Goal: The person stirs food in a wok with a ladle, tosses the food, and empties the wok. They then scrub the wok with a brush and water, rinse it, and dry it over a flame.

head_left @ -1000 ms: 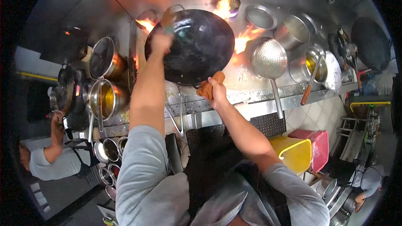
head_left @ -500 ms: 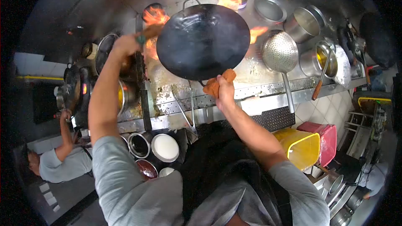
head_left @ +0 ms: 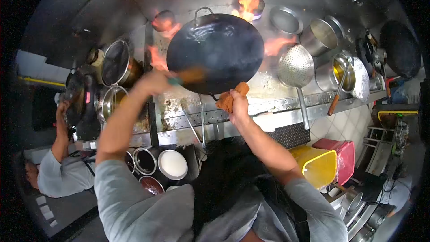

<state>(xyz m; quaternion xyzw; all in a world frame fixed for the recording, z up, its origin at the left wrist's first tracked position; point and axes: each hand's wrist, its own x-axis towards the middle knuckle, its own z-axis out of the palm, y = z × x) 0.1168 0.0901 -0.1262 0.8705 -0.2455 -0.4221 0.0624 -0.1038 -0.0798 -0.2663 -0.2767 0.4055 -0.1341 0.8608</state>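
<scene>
Steel cooking range (head_left: 268,107) with open flames (head_left: 247,5) is viewed from above. At far left, a co-worker's hand (head_left: 61,107) is raised to a dark pan. Left hand (head_left: 152,82) is clamped on a blurred wooden-handled tool (head_left: 190,76) over the wok (head_left: 216,52). Right hand (head_left: 238,106) is closed on an orange cloth (head_left: 230,97) at the wok's near handle. A perforated skimmer (head_left: 295,66) rests just right of the wok.

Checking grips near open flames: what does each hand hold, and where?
Right hand grips the wok by its near handle through an orange cloth; left hand holds a blurred wooden-handled tool.
</scene>
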